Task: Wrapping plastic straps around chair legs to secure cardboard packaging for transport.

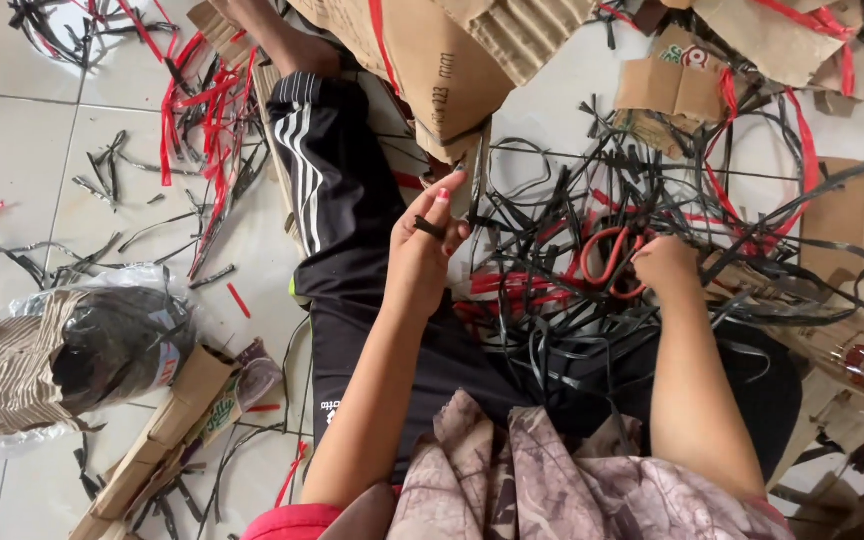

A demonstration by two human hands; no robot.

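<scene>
My left hand [424, 250] pinches a narrow black strip [479, 165] that rises toward a torn cardboard piece [432, 70]; another bit of black strip crosses its fingers. My right hand [665, 264] grips red-handled scissors [607, 258], half buried in a tangle of black and red strips [592, 220] on my lap. My leg in black trousers with white stripes [327, 190] stretches away over the tiled floor.
Loose red and black strips [202, 120] litter the white tiles [12, 150] at left. A plastic-wrapped bundle with corrugated cardboard [72, 350] lies at lower left. Cardboard scraps [852, 340] pile up at right and along the top.
</scene>
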